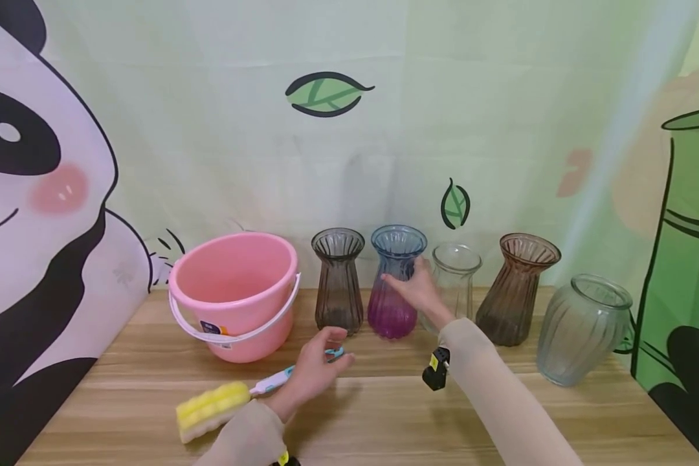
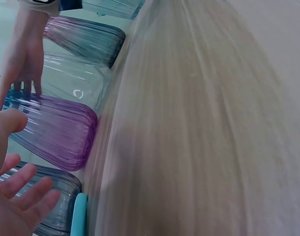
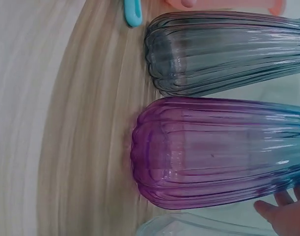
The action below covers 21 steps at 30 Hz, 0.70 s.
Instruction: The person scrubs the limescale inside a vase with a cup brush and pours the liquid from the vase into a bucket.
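Observation:
A ribbed glass vase, blue at the top and purple below, stands upright on the table. My right hand holds it near the neck, thumb across the front and fingers at its right side. The right wrist view shows the purple base and some fingertips at the vase's edge. My left hand hovers with relaxed, spread fingers over a sponge bottle brush, which lies on the table. That brush has a yellow and white head and a white-and-teal handle, partly hidden by the hand.
To the left stands a pink bucket with a white handle. A grey vase is beside the blue-purple one. Rightward are a clear vase, a tilted-looking brown vase and a wide pale glass vase. A printed cloth hangs behind.

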Available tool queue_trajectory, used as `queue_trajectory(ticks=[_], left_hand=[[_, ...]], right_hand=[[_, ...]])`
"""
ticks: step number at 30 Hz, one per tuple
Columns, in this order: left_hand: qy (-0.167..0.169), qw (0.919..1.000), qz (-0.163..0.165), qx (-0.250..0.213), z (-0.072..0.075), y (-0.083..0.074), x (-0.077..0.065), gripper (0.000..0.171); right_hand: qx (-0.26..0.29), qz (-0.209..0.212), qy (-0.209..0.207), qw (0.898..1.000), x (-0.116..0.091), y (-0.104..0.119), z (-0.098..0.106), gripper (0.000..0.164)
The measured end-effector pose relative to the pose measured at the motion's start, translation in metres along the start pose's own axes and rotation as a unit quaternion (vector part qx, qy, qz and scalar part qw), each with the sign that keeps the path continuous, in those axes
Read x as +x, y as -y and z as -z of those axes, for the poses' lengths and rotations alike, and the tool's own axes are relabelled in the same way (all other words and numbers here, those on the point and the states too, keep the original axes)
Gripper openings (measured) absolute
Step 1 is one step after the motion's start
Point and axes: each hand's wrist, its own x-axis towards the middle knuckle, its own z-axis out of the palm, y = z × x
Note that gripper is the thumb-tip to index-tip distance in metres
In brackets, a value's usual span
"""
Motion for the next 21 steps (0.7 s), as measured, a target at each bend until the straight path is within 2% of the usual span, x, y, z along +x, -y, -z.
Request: queue_trajectory(ticks=[5,9,14,21], left_hand=[[0.009,0.9999,0.004,0.008,-0.002,-0.004,0.007,0.039],[0.023,0.9996,0.004,0.018,-0.007,-0.010,0.017,0.050],[0.048,0.9987,0.002,0.018,-0.014,-0.020,0.029,0.065],[0.057,0.9960,0.001,0.069,-0.018,-0.033,0.039,0.083]], right_hand=[[0.053,0.003,0.010,0.999,-0.006,-0.004,-0.001,0.088],[0.069,0.006,0.017,0.997,-0.013,-0.006,0.003,0.085],[0.050,0.020,0.025,0.998,-0.026,-0.006,0.007,0.081],[0.020,0.040,0.044,0.998,-0.049,0.000,0.008,0.081]])
